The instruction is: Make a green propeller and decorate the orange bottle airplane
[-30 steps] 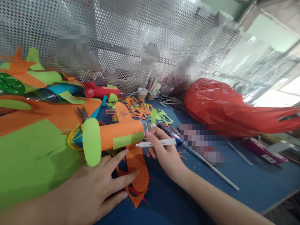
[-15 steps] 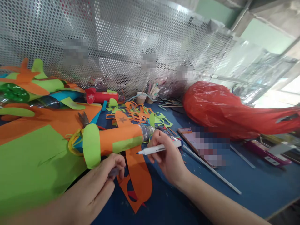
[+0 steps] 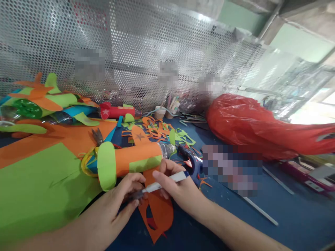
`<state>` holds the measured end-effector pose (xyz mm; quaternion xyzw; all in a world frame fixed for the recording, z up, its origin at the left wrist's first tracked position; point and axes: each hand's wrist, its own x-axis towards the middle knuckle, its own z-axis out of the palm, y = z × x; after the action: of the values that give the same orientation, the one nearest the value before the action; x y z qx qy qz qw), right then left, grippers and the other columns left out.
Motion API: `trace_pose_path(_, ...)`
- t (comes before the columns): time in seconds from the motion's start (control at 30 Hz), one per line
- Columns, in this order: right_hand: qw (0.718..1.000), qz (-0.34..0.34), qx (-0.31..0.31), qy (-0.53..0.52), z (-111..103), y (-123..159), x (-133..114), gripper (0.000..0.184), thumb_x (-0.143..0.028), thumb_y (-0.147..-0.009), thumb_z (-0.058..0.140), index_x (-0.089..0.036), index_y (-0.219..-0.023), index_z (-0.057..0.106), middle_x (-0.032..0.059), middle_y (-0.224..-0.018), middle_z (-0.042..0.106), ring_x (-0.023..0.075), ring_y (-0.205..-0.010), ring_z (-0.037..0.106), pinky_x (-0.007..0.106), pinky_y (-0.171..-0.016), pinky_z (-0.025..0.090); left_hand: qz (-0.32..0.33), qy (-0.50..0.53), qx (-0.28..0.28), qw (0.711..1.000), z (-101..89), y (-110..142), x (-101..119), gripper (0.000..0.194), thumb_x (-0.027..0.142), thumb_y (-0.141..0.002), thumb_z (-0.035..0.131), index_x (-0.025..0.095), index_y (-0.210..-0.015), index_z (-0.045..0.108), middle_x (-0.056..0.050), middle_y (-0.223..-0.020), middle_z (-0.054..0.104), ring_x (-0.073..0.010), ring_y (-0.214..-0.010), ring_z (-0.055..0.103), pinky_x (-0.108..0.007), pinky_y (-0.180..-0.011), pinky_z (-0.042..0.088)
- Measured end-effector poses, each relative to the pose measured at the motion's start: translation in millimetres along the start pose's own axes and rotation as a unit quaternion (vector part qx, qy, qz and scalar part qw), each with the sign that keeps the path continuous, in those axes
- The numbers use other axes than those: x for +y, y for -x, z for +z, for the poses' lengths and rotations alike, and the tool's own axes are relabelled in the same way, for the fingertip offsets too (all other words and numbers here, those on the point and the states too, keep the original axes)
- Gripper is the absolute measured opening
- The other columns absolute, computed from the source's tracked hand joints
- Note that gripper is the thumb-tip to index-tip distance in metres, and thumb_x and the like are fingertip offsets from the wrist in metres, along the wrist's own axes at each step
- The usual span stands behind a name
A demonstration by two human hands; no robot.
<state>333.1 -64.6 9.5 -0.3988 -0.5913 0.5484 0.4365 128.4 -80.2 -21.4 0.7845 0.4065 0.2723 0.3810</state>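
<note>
My right hand [image 3: 178, 188] holds a white marker [image 3: 163, 182] with a blue end, its tip pointing left and down. My left hand [image 3: 124, 195] pinches a small dark thing [image 3: 136, 196] that I cannot make out, and the marker's tip meets it. Just beyond both hands lies a toy plane [image 3: 140, 158], a plastic bottle wrapped in orange and green paper. Its green tail band faces left and the clear bottle neck faces right. One orange wing reaches under my right hand; the far wing bears a drawn star.
Scissors [image 3: 98, 136] lie behind the plane, among green sheets [image 3: 52, 181]. Paper scraps [image 3: 159, 129] spread farther back. More bottle planes [image 3: 52, 101] are piled at left. On the right are a blue glue gun [image 3: 195, 165], a white stick [image 3: 263, 212] and a red plastic bag [image 3: 243, 122].
My right hand has brought the marker left and down, so its tip now meets the dark thing in my left hand. The view has shifted slightly; the glue gun shows more.
</note>
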Motion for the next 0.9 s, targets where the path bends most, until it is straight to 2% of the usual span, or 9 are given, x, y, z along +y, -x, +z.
trace_pose_path(0.07,1.0,0.005,-0.018,0.002,-0.5,0.7,-1.3,0.035,-0.045,-0.082,0.064,-0.019,-0.067,0.045,-0.0073,-0.043,0.051,0.0047,-0.035,0.041,0.016,-0.038,0.028,-0.034,0.061,-0.008,0.998,1.7,-2.1,-2.1,0.033,0.03,-0.093,0.047,0.033,-0.125,0.045,-0.002,-0.124,0.064,-0.0204,-0.115,0.061,-0.03,-0.096,0.051)
trace_pose_path(0.2,0.996,0.039,-0.04,-0.068,-0.1,1.7,-4.8,0.035,-0.046,-0.085,0.054,-0.016,-0.069,0.054,0.0003,-0.05,0.062,0.0102,-0.042,0.056,0.019,-0.041,0.041,-0.08,0.177,-0.02,0.981,0.6,-11.7,-3.3,0.034,0.037,-0.088,0.055,0.03,-0.121,0.049,-0.003,-0.113,0.067,-0.0209,-0.107,0.064,-0.03,-0.092,0.052)
trace_pose_path(0.3,0.993,0.05,-0.022,-0.1,0.3,-0.2,-5.0,0.032,-0.043,-0.084,0.05,-0.015,-0.07,0.057,0.0014,-0.051,0.063,0.0123,-0.044,0.059,0.02,-0.042,0.044,-0.086,0.189,-0.055,0.977,-4.0,-19.8,-3.3,0.022,0.039,-0.087,0.056,0.023,-0.101,0.061,-0.001,-0.093,0.069,-0.0202,-0.092,0.066,-0.028,-0.083,0.052)
trace_pose_path(0.37,0.996,0.054,-0.002,-0.072,-0.4,-1.9,-4.2,0.032,-0.043,-0.083,0.051,-0.015,-0.069,0.057,-0.0004,-0.048,0.06,0.0099,-0.042,0.056,0.018,-0.042,0.042,-0.086,0.155,-0.074,0.981,-6.6,-21.9,-3.0,0.025,0.042,-0.088,0.053,0.02,-0.086,0.065,-0.001,-0.083,0.067,-0.0195,-0.083,0.065,-0.027,-0.076,0.052)
trace_pose_path(0.43,0.998,0.05,0.021,-0.03,-1.9,-2.9,-3.2,0.033,-0.044,-0.083,0.054,-0.015,-0.066,0.055,-0.0029,-0.045,0.056,0.0067,-0.039,0.05,0.016,-0.041,0.038,-0.085,0.118,-0.079,0.986,-7.4,-20.5,-2.2,0.03,0.046,-0.089,0.051,0.021,-0.084,0.066,0.0,-0.081,0.068,-0.0196,-0.079,0.065,-0.026,-0.072,0.051)
trace_pose_path(0.5,0.998,0.044,0.033,-0.004,-3.6,-2.7,-2.2,0.034,-0.046,-0.083,0.057,-0.016,-0.066,0.052,-0.0054,-0.043,0.052,0.0043,-0.037,0.044,0.014,-0.039,0.034,-0.062,0.068,-0.059,0.994,-6.1,-17.0,-1.0,0.03,0.047,-0.09,0.048,0.024,-0.089,0.068,0.0,-0.084,0.07,-0.0197,-0.08,0.065,-0.025,-0.071,0.052)
trace_pose_path(0.57,0.999,0.046,0.024,-0.002,-4.5,-1.7,-1.0,0.036,-0.049,-0.082,0.06,-0.017,-0.068,0.049,-0.007,-0.041,0.051,0.0033,-0.035,0.04,0.013,-0.037,0.031,-0.02,0.009,-0.011,1.0,-3.3,-13.4,-0.6,0.03,0.046,-0.091,0.044,0.027,-0.089,0.068,0.001,-0.083,0.071,-0.0189,-0.079,0.066,-0.023,-0.072,0.052)
trace_pose_path(0.7,0.998,0.061,-0.007,-0.033,-3.2,0.3,1.2,0.041,-0.055,-0.078,0.064,-0.019,-0.071,0.045,-0.0063,-0.042,0.056,0.0045,-0.033,0.043,0.013,-0.034,0.033,0.072,-0.089,0.022,0.993,2.9,-10.2,-4.7,0.032,0.044,-0.093,0.037,0.029,-0.086,0.065,0.002,-0.078,0.071,-0.0175,-0.072,0.067,-0.021,-0.067,0.053)
trace_pose_path(0.9,0.995,0.075,-0.039,-0.053,0.2,2.2,2.6,0.047,-0.062,-0.075,0.063,-0.018,-0.072,0.047,-0.003,-0.048,0.061,0.0058,-0.036,0.05,0.014,-0.037,0.038,0.124,-0.231,0.053,0.963,4.7,-4.2,-8.6,0.034,0.038,-0.098,0.027,0.027,-0.096,0.06,-0.001,-0.08,0.072,-0.0192,-0.072,0.067,-0.024,-0.068,0.054)
